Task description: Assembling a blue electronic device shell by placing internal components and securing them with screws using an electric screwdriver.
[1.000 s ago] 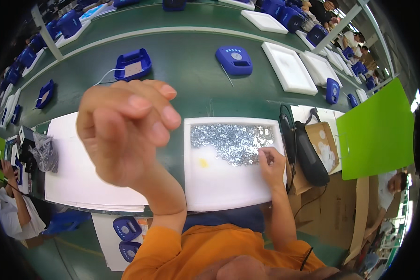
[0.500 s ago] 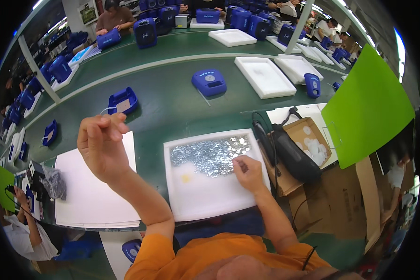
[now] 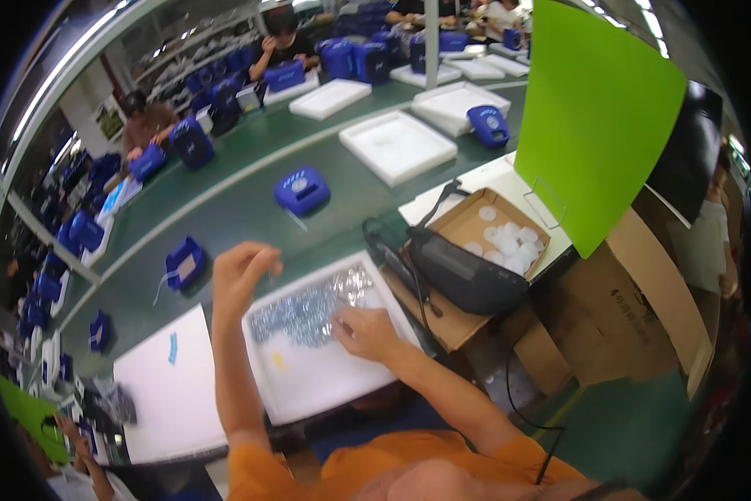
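A white foam tray [image 3: 288, 409] lies in front of me, its far half covered with many small shiny metal pieces [image 3: 296, 317]. My right hand [image 3: 367, 334] is over these pieces at their right side, thumb and fingertips pinched together; anything between them is too small to make out. Above the tray's far left corner I hold my left hand [image 3: 243, 271] raised, fingers bent in toward the thumb, with what they hold, if anything, unclear. A small yellow spot [image 3: 279, 361] marks the tray's bare part. Left of the tray lies a white board [image 3: 175, 401] bearing a blue strip [image 3: 172, 348].
On the right, a black pouch [image 3: 459, 271] with a cable leans by a cardboard box [image 3: 442, 219] of white discs. A green panel [image 3: 601, 125] stands beyond. Blue housings [image 3: 302, 190] and white trays [image 3: 400, 175] sit on the green bench [image 3: 250, 196]. Other people work farther off.
My view has swung right, so the bench things shift left in the picture. My left hand has come closer to the tray, and the blue strip on the board now shows. My right hand stays at the metal pieces.
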Motion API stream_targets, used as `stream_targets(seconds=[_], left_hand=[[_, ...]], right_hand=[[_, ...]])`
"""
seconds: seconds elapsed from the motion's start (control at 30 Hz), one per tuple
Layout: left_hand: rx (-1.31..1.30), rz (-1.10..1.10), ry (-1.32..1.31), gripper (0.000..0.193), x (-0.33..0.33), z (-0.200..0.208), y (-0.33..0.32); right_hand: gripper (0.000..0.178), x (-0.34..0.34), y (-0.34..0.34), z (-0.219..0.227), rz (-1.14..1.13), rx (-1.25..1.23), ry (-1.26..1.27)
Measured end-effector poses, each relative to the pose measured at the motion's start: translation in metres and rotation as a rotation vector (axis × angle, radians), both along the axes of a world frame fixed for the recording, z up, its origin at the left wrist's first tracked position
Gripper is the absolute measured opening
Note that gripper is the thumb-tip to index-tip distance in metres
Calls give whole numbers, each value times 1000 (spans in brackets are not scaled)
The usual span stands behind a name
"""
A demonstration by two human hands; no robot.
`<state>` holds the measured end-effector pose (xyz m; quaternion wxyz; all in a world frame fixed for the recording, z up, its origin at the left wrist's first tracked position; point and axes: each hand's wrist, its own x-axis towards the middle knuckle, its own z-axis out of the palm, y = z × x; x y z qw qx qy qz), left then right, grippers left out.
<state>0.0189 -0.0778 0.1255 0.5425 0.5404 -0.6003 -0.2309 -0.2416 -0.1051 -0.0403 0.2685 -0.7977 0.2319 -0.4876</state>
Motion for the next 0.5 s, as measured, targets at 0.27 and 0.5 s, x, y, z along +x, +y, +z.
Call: stream_targets(seconds=[0.27,0.5], left_hand=[[250,372,-769,25,104,-70,-39],[498,828,-1070,70,259,-100,-7]], right_hand=[[7,-4,-8,15,44,-35,-45],[6,0,-6,24,86,-75,-8]])
